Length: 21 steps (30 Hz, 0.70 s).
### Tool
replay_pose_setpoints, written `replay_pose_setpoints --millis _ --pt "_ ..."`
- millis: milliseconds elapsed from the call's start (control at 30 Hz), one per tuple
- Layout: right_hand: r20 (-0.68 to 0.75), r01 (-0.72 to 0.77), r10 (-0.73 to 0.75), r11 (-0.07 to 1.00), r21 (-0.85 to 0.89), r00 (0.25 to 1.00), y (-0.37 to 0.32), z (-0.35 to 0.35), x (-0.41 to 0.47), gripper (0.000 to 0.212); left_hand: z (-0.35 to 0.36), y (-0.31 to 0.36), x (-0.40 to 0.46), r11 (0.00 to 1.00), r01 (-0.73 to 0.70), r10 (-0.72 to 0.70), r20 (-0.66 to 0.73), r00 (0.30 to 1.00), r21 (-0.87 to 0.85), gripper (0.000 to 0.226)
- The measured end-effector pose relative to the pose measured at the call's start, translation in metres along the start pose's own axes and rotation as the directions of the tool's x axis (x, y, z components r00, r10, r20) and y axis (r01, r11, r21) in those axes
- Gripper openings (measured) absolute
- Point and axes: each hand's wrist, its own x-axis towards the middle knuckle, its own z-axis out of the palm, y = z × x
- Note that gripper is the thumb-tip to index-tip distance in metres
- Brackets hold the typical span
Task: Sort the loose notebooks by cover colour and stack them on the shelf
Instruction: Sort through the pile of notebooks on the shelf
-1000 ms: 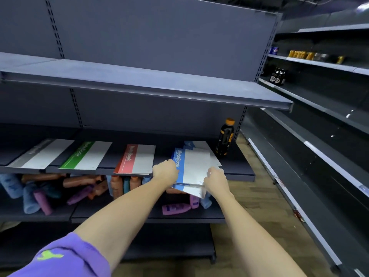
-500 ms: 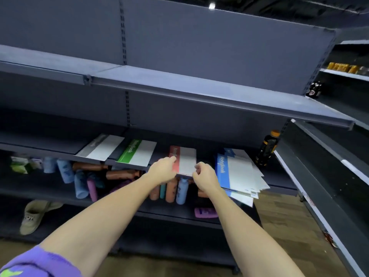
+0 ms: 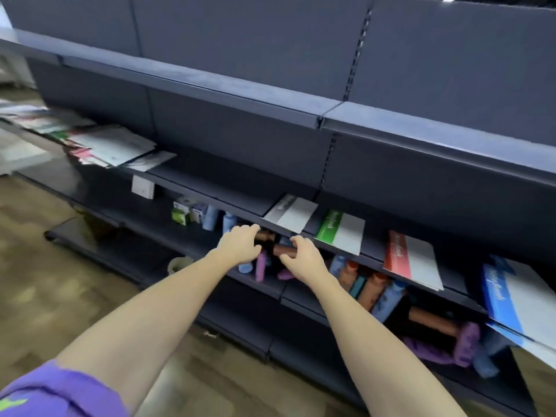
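Dark grey metal shelf (image 3: 228, 203) unit in a shop aisle, wood-look floor (image 3: 36, 281) below. Upper tier bare. View is tilted and motion-blurred toward the left edge.

Both hands out in front of the middle tier's front edge, holding nothing. Left hand (image 3: 239, 246): fingers stretched forward, loosely curved, tips just under the edge. Right hand (image 3: 304, 257): fingers half curled, thumb apart, nothing in the grip. The two hands sit near each other, not touching.

Sorted piles on the middle tier, 4 counted, all up and right of the hands:
- grey notebook (image 3: 291, 213), just above the right hand, nearest
- green notebook (image 3: 341, 231), next right
- red notebook (image 3: 410, 258), further right
- blue stack (image 3: 517, 299), far right, several books, fanned and overhanging the edge

Each of the first three shows one cover; can't tell if more lie under.

Loose pile (image 3: 111, 145), well up-left of the left hand, same tier: mixed covers, red and green edges showing, count not readable.

Lower tier, behind and right of the hands: bottles (image 3: 370, 291) lying in a heap, brown, blue, purple, teal; too jumbled to count. Small boxes (image 3: 185, 212) up-left of the left hand. White tag (image 3: 143, 186) on the shelf edge. Purple sleeve (image 3: 60, 392) bottom left.
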Motion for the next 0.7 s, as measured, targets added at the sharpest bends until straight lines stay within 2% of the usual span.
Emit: replay_pose_setpoints --millis 133,333,433,567,700 --pt "0.065 0.054 -0.054 0.999 -0.007 0.996 -0.052 0.047 0.012 0.057 -0.019 -0.069 -0.013 0.996 0.080 -0.079 -0.012 0.997 0.027 0.042" --pt "0.126 0.147 -0.142 0.989 -0.033 0.982 -0.123 0.092 0.051 0.046 -0.047 -0.158 -0.016 0.978 0.195 -0.195 -0.006 0.981 0.068 0.051" --pt "0.151 0.194 -0.183 0.979 -0.058 0.971 -0.154 0.114 0.084 0.044 -0.057 -0.202 -0.008 0.966 0.247 -0.247 -0.014 0.969 0.078 0.046" --pt "0.182 0.259 -0.245 0.964 -0.058 0.952 -0.197 0.145 0.133 0.051 -0.081 -0.271 0.014 0.952 0.298 -0.295 -0.045 0.954 0.066 0.052" --pt "0.153 0.274 -0.267 0.962 -0.024 0.951 -0.245 0.176 0.196 0.047 -0.116 -0.335 0.048 0.940 0.327 -0.323 -0.052 0.945 0.098 0.057"
